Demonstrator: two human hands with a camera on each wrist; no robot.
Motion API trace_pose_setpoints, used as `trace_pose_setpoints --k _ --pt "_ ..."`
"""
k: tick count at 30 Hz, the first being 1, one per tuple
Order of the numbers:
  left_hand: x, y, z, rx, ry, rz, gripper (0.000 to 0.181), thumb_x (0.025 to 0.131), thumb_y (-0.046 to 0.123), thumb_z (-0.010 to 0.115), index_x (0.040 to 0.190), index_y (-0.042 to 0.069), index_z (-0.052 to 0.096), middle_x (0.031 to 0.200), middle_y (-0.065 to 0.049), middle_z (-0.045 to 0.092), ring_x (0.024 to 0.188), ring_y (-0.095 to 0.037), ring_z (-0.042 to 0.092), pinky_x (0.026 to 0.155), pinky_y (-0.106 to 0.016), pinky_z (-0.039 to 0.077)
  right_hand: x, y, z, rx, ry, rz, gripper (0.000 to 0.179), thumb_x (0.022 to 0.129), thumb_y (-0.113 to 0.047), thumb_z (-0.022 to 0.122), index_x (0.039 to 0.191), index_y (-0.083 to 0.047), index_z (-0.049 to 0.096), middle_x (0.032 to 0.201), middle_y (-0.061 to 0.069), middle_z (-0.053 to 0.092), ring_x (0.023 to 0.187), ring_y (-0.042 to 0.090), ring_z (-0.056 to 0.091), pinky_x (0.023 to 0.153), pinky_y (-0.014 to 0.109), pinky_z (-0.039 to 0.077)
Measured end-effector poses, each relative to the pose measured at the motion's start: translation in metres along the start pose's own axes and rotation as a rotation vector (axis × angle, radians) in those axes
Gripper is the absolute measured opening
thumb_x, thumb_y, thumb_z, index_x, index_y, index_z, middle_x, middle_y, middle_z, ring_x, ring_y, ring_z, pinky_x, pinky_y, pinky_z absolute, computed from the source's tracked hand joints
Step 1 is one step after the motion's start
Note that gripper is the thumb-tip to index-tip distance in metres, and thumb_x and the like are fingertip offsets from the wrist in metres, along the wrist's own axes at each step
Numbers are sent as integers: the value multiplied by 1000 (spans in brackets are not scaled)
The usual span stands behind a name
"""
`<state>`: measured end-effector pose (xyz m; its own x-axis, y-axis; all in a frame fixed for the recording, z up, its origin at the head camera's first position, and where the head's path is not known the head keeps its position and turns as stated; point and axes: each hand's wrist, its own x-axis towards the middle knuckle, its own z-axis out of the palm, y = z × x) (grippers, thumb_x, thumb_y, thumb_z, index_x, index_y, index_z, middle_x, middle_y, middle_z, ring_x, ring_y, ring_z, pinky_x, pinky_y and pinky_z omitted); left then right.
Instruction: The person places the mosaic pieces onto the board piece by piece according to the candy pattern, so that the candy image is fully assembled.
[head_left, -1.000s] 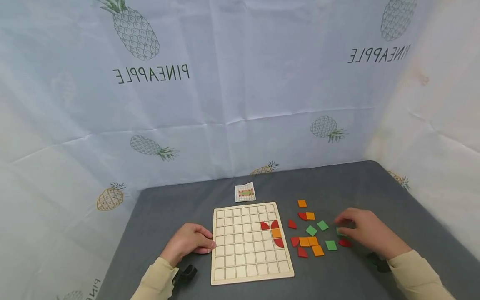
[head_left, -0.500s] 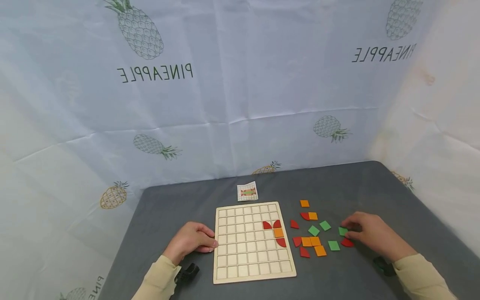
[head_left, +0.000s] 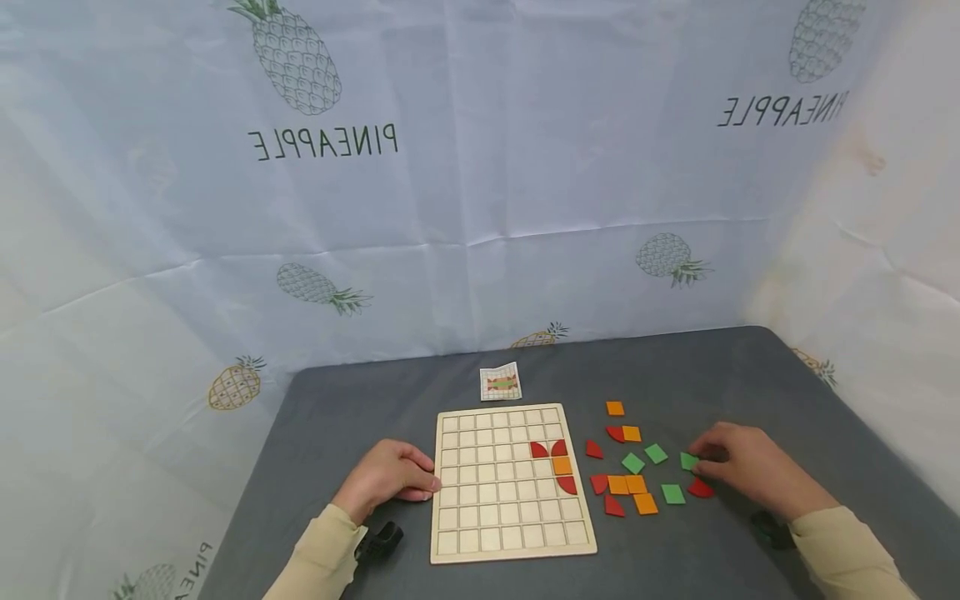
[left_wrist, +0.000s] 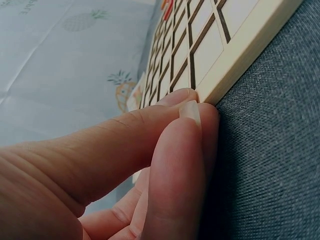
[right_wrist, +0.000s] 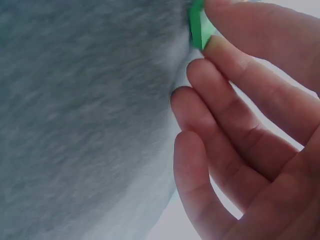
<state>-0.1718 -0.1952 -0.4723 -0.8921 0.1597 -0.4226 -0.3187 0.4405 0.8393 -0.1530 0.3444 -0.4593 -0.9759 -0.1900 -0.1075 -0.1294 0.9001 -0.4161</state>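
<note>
A pale wooden board with a square grid lies mid-table. Several red quarter-round tiles and one orange square tile sit in its right columns. My left hand is at the board's left edge, thumb and fingertips gripping that edge in the left wrist view. To the right of the loose tiles, my right hand pinches a green square tile between thumb and forefinger, the other fingers loosely bent. Just below that tile in the head view lies a red quarter-round tile.
Loose tiles lie between board and right hand: orange squares such as the farthest orange tile, red quarter-rounds, and green squares such as the nearest green tile. A small printed pattern card lies behind the board. Pineapple-print cloth hangs behind the table.
My right fingertips have drawn back slightly, so more of the green tile shows between thumb and forefinger. The whole head view has shifted a little; the left hand stays at the board's edge.
</note>
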Motion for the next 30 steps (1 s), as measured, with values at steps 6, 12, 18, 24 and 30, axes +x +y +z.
trace_pose_setpoints --k 6,12,18,24,30 --pt "1 0 0 3 5 -1 36 81 11 94 108 -3 74 90 -10 82 75 -15 78 71 -33 68 5 -6 1 7 -1 -7 17 91 -23 87 105 -15 81 101 -4 74 91 17 71 82 47 66" --pt "3 -2 1 0 -4 14 37 81 9 93 109 -4 74 90 -10 82 76 -15 78 71 -33 68 3 -4 3 18 -25 15 20 90 -28 89 105 -17 81 101 -5 74 90 13 70 79 41 65" --pt "3 -3 1 -11 -6 29 37 81 7 93 110 -6 73 90 -10 82 75 -15 78 70 -33 68 2 -3 2 30 -35 -3 23 90 -33 89 106 -18 82 103 -5 73 92 14 71 79 40 65" --pt "1 -2 1 -24 -17 20 38 81 9 93 110 -5 73 92 -11 82 77 -16 78 72 -32 68 1 0 5 31 -23 11 24 86 -33 92 105 -21 81 101 -7 73 93 13 70 79 38 64" --pt "1 0 0 -25 -14 11 36 81 8 93 110 -4 74 93 -12 81 77 -15 79 72 -32 68 5 -2 3 32 -23 7 24 86 -31 92 104 -20 81 101 -6 73 93 14 70 79 39 64"
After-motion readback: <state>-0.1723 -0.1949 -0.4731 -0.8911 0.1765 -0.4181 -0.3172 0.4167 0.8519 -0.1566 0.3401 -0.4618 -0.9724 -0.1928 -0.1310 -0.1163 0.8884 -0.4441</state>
